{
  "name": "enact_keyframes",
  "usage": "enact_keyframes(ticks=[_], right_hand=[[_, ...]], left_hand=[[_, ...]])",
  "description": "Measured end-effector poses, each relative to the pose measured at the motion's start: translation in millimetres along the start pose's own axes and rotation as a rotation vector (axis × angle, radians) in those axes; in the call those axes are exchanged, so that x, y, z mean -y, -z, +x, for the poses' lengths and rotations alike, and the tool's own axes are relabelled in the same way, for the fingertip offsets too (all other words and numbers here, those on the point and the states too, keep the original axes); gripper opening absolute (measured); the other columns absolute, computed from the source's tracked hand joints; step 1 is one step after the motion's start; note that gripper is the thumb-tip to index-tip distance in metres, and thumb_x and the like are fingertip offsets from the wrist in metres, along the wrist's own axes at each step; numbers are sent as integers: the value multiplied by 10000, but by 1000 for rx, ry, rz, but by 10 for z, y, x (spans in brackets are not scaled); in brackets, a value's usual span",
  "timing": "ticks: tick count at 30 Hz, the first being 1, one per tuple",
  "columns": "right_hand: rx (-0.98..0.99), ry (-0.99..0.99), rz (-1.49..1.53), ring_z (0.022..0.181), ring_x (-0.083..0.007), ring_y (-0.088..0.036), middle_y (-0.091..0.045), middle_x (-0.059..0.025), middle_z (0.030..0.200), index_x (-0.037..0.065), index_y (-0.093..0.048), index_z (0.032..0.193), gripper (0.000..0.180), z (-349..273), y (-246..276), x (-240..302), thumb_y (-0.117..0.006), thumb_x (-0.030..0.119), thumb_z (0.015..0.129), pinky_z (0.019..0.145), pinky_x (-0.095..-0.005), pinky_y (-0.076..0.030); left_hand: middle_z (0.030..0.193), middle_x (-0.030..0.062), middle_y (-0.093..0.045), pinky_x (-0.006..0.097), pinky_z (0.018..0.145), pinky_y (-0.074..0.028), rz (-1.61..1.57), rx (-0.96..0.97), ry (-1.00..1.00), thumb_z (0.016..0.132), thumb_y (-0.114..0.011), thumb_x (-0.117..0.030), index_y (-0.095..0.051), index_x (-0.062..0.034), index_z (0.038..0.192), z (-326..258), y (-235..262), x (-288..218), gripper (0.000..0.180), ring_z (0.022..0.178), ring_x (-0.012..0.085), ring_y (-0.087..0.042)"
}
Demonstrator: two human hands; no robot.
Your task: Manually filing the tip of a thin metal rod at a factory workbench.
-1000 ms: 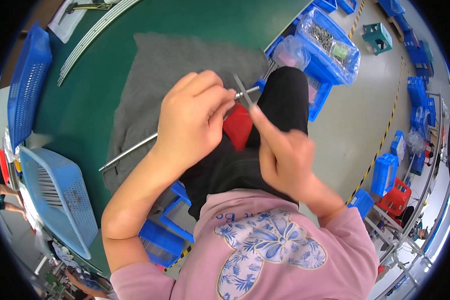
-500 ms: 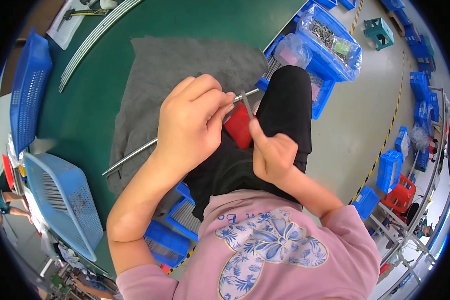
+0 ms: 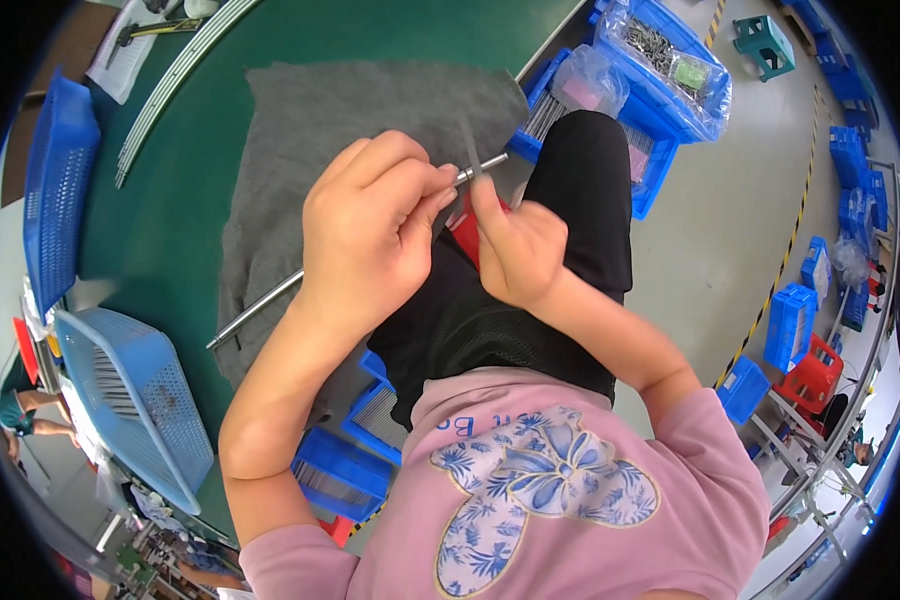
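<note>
My left hand [image 3: 370, 230] grips a long thin metal rod [image 3: 260, 303] near its upper end; the rod slants down-left over a grey cloth [image 3: 310, 120] on the green table [image 3: 170, 190]. My right hand [image 3: 515, 250] pinches a small thin grey piece [image 3: 470, 140] against the rod's tip, right beside my left fingers. Both hands hover over my lap, above black trousers. A red object [image 3: 467, 228] shows between the hands.
A blue mesh basket [image 3: 135, 400] with metal parts stands at the lower left, another blue basket [image 3: 55, 190] at the far left. Blue bins [image 3: 670, 70] with bagged parts sit on the floor to the right. More blue bins [image 3: 345, 470] lie under the table.
My right hand has risen and closed in on the rod's tip beside my left hand. The rod stays gripped by my left hand.
</note>
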State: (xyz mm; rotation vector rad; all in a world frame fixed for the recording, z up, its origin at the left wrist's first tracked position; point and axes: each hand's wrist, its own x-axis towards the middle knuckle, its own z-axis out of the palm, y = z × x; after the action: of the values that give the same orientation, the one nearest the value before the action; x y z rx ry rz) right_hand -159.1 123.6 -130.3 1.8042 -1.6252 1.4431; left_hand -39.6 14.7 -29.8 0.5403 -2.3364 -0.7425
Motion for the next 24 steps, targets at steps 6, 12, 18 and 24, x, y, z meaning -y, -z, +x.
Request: enact_keyframes(ticks=[6, 12, 18, 24], right_hand=[[61, 2, -23, 415, -141, -396, -432, -6, 523, -18, -653, 1133, 536, 230, 50, -10, -589, -46, 602, 428, -279, -341], [179, -52, -42, 403, -139, -443, -440, -4, 499, -30, -647, 1139, 542, -53, 287, 62, -587, -51, 601, 426, -268, -375], [285, -141, -55, 376, -129, -416, -429, 12, 475, -1, -645, 1166, 558, 287, 418, 200, -583, -49, 614, 398, -271, -335], [310, -187, -62, 380, -166, -418, -432, -11, 481, 68, -636, 1205, 558, 581, 376, 176, -590, -16, 656, 394, -303, -330]], left_hand=[[734, 56, -562, 339, 564, -448, 0, 17, 17, 646, -706, 40, -625, -20, 747, -7, -3, -16, 143, 646, 241, -543], [726, 62, -550, 341, 566, -446, 0, 16, -7, 653, -707, 35, -615, -19, 742, 28, -32, 15, 139, 644, 247, -540], [728, 64, -549, 351, 571, -447, -14, -13, 12, 654, -698, 41, -607, -17, 733, -17, -7, 21, 134, 658, 256, -546], [726, 67, -543, 355, 574, -449, 9, -14, 5, 640, -693, 44, -611, -18, 737, 3, -10, 3, 141, 662, 264, -548]])
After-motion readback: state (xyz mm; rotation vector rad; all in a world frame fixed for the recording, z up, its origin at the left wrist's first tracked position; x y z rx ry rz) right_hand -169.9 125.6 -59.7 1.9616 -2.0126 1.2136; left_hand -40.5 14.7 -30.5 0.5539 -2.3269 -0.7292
